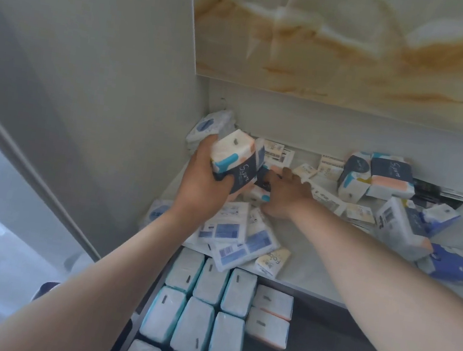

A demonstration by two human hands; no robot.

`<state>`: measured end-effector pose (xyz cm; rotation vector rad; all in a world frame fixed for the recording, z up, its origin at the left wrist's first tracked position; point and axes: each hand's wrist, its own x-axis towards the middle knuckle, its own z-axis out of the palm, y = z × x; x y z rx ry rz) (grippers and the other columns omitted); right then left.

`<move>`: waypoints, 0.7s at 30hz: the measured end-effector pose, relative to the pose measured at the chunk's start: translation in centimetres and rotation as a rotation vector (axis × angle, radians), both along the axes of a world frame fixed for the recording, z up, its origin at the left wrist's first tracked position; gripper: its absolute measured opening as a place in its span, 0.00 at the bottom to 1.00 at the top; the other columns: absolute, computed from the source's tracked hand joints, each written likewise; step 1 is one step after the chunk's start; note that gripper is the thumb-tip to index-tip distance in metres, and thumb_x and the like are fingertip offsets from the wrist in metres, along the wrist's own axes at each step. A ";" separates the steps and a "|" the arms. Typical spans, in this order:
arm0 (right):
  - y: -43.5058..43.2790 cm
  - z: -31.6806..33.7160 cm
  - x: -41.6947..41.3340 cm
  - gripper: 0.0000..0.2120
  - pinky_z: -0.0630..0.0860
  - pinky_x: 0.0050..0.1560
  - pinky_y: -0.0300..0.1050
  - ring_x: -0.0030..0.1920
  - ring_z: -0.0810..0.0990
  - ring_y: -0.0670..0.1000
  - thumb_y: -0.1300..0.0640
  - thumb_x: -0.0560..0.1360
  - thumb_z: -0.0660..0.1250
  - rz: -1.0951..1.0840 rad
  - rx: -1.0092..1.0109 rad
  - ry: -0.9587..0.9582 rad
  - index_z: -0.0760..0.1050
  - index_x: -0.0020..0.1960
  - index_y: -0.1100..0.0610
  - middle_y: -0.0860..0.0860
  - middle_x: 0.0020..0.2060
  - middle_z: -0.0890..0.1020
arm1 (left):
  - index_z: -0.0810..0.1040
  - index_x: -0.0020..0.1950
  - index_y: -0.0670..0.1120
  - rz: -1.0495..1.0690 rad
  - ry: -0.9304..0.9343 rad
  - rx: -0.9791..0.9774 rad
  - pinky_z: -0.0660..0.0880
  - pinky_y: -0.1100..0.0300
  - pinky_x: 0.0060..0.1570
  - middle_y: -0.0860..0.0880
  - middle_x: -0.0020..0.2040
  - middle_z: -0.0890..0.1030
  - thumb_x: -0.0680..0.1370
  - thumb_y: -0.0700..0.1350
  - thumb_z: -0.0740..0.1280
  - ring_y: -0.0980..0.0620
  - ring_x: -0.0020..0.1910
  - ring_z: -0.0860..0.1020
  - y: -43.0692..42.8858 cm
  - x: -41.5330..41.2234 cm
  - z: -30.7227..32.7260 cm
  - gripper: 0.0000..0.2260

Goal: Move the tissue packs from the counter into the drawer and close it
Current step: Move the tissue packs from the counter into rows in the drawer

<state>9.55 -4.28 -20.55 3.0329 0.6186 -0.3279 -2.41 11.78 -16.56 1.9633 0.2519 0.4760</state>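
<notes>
nearest, well below the two hands, the drawer [335, 338] stood open, and white tissue packs [197, 325] stood in tight rows in its left part. just beyond it, on the edge of the tabletop [316, 264], flat blue-labelled packs [234, 232] lay in a loose heap under the left hand [202, 183]. this hand gripped a square pack [238, 161] with a dark band, held above the tabletop. the right hand [284, 194] was just beside it, its fingers on a small pack [260, 192] under the held one; i cannot tell if it gripped it. to the right of the right hand and farther, more packs [378, 178] lay scattered.
</notes>
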 end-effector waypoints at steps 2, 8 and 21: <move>0.2 0.1 0.8 0.37 0.65 0.67 0.61 0.70 0.65 0.62 0.41 0.68 0.73 -0.039 0.005 0.017 0.60 0.70 0.51 0.58 0.70 0.63 | 0.64 0.72 0.56 -0.011 0.002 -0.002 0.77 0.57 0.58 0.54 0.63 0.73 0.75 0.39 0.69 0.56 0.60 0.75 0.0 0.0 0.0 0.29; 0.0 -0.2 2.1 0.42 0.65 0.66 0.58 0.66 0.67 0.60 0.42 0.62 0.76 -0.053 0.068 -0.001 0.61 0.69 0.52 0.57 0.64 0.69 | 0.68 0.66 0.54 -0.030 0.063 0.142 0.72 0.61 0.51 0.49 0.60 0.73 0.73 0.37 0.70 0.52 0.56 0.74 0.5 0.3 -1.9 0.25; -7.2 6.2 -3.8 0.40 0.71 0.62 0.52 0.65 0.70 0.56 0.41 0.59 0.75 -0.089 0.478 0.007 0.65 0.68 0.44 0.52 0.64 0.71 | 0.67 0.62 0.56 -0.146 0.079 0.168 0.74 0.64 0.41 0.57 0.54 0.77 0.71 0.40 0.73 0.60 0.50 0.77 -0.9 -3.0 1.6 0.25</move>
